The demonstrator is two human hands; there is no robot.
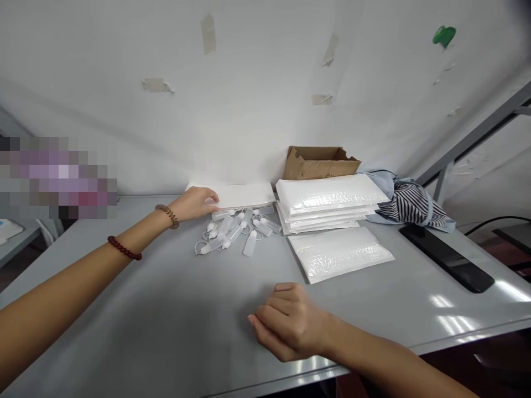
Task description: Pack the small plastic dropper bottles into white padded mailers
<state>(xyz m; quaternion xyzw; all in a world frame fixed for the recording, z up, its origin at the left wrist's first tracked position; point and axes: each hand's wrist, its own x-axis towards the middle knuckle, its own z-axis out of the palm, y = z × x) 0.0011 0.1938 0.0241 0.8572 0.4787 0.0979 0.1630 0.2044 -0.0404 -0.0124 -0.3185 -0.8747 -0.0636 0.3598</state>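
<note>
Two bare forearms reach across a pale grey bench point(124, 293) from the bottom of the view. The left hand point(193, 203) lies at the far side, fingers together and gently curved, with the fingertips resting on the near edge of a flat stack of white sheets point(244, 194). It is not clamped on anything. Two beaded bracelets point(168, 216) circle that wrist and forearm. Just below the fingertips, a loose pile of small translucent plastic tags with thin looped cords point(234, 229) lies on the bench, touching the stack's front edge.

The right hand point(288, 323) sits nearer, empty, with its fingers together and loosely curled, well apart from the pile. Whether it touches the bench, I cannot tell.

To the right of the sheets stand white bubble mailers point(327, 199) in a stack, with a single mailer point(340, 253) lying in front. An open cardboard box point(319, 163) sits behind them against the taped white wall point(207, 94). Further right lie a bundle of striped and blue cloth point(409, 205) and a black tablet-like slab point(446, 257).
</note>
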